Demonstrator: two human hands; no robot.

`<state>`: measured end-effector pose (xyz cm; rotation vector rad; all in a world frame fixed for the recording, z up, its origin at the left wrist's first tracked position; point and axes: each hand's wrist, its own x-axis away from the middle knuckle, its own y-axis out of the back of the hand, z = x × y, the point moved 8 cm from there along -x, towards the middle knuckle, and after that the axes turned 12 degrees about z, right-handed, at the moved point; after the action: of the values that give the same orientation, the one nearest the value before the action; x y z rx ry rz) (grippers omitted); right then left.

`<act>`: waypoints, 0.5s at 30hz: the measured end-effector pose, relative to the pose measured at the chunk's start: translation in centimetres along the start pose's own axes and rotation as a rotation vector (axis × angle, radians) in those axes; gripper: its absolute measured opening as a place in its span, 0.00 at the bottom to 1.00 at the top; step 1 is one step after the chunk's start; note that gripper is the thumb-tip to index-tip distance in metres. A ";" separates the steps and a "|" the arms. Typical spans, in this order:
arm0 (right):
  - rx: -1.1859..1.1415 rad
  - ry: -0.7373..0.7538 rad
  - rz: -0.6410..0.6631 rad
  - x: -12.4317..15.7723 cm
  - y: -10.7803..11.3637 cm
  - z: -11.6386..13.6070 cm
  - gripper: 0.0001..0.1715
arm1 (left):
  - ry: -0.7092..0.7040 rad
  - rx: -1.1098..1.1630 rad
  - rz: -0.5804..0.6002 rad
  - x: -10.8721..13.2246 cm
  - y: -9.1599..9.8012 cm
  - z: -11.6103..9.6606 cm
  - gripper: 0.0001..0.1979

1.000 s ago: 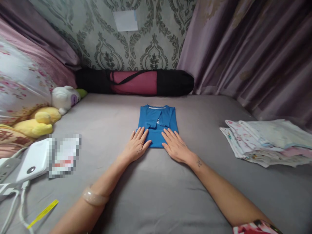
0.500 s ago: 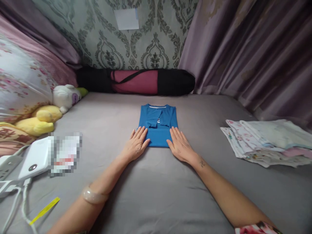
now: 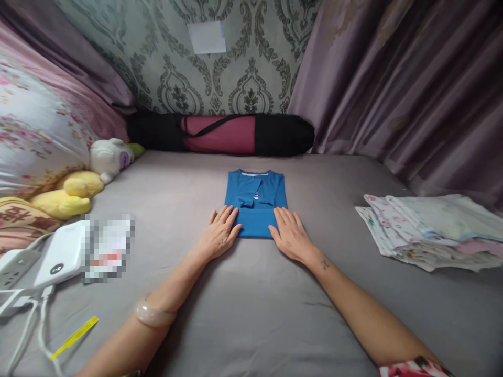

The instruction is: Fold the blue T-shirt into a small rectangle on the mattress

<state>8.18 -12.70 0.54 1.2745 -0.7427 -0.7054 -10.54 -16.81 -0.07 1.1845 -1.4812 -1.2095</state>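
Blue shirt (image 3: 257, 223) on grey sheet (image 3: 251, 309); patterned wallpaper (image 3: 255, 68) behind

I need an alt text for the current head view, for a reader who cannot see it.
The left hand and right hand rest palm down at either side of the near end of a folded blue shirt on a grey sheet. Folded cloths lie to the right, a yellow plush toy to the left.
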 end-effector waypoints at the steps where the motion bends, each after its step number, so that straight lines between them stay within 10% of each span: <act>1: 0.007 -0.001 -0.003 0.1 0.0 0.1 0.36 | -0.006 0.001 -0.010 0.0 0.1 0.0 0.28; 15: 0.065 -0.025 -0.095 1.2 1.2 1.2 0.35 | -0.036 -0.033 -0.154 1.2 2.2 -1.2 0.25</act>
<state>7.94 -14.13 2.02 1.3695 -0.7345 -0.7811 -9.86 -18.02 2.37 1.2791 -1.4117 -1.3601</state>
